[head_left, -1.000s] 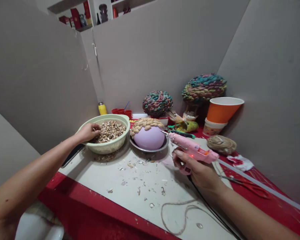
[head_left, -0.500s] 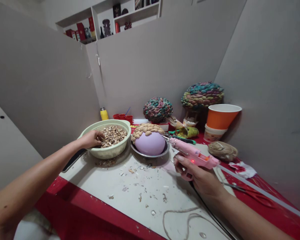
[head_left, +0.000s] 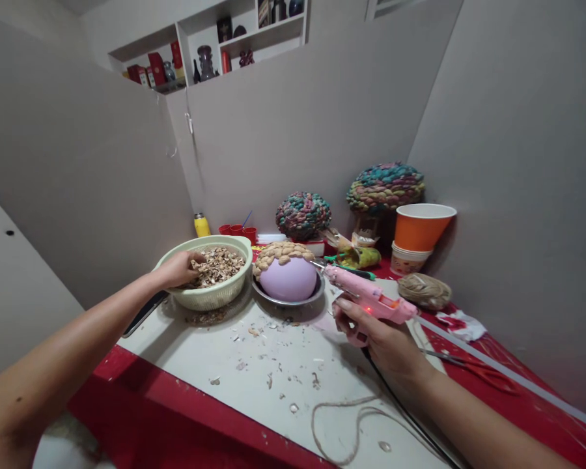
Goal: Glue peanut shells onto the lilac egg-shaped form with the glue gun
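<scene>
My left hand [head_left: 180, 268] reaches into a pale green basket [head_left: 209, 300], its curled fingers among broken nut shells [head_left: 221, 266]. The fingertips are partly hidden, so what they hold cannot be made out. A pink hot glue gun [head_left: 359, 286] is in my right hand [head_left: 371, 329], fingers wrapped round its handle and a red light glowing on its side. Its nozzle points left, close to the right edge of a shell cap [head_left: 284, 251] that covers the top of a lilac balloon [head_left: 287, 280]. The balloon rests in a metal bowl [head_left: 320, 295].
Two multicoloured shell-covered domes [head_left: 303, 215] stand at the back, with an orange cup [head_left: 422, 231] to their right. Beige twine [head_left: 424, 290] and red-handled scissors [head_left: 488, 376] lie at the right. Scraps dot the white board [head_left: 234, 404]. A black cord [head_left: 395, 397] trails from the glue gun.
The view has shifted slightly, so things on the right appear a little further left. My left hand stays in the basket, its fingers slightly lower among the shells. The glue gun keeps its place beside the balloon.
</scene>
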{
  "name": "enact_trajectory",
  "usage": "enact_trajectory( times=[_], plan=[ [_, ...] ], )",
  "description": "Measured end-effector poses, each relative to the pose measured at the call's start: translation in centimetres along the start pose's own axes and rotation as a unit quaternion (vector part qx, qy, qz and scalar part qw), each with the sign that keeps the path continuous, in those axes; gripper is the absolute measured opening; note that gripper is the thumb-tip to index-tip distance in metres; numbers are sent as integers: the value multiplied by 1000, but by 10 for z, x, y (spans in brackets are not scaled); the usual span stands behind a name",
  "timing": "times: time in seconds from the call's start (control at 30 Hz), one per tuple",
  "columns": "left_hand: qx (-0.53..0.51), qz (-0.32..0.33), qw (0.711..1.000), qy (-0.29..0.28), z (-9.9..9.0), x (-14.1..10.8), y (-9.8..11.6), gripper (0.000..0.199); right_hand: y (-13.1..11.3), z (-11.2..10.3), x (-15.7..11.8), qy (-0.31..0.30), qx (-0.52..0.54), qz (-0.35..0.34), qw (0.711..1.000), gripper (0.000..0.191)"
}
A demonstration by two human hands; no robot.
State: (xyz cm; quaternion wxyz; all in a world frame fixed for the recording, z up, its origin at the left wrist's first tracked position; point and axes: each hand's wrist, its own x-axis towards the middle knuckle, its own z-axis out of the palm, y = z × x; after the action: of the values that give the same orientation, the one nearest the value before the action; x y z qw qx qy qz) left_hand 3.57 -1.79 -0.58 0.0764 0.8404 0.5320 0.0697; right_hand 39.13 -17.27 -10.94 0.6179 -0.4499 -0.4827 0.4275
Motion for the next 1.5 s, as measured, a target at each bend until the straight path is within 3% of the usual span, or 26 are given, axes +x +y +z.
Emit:
enact_trajectory(
  times=[0.3,0.7,1.5],
  plan=[
    [-6,11,1000,-10,11,6,-5,26,2,-3,0,8,-4,-10,1000,38],
    [10,18,999,-36,6,5,2,24,-10,5,-3,5,10,-11,1000,41],
    [-13,11,1000,0,10,8,-5,30,-16,8,-7,0,-20,-11,1000,37]
  ],
)
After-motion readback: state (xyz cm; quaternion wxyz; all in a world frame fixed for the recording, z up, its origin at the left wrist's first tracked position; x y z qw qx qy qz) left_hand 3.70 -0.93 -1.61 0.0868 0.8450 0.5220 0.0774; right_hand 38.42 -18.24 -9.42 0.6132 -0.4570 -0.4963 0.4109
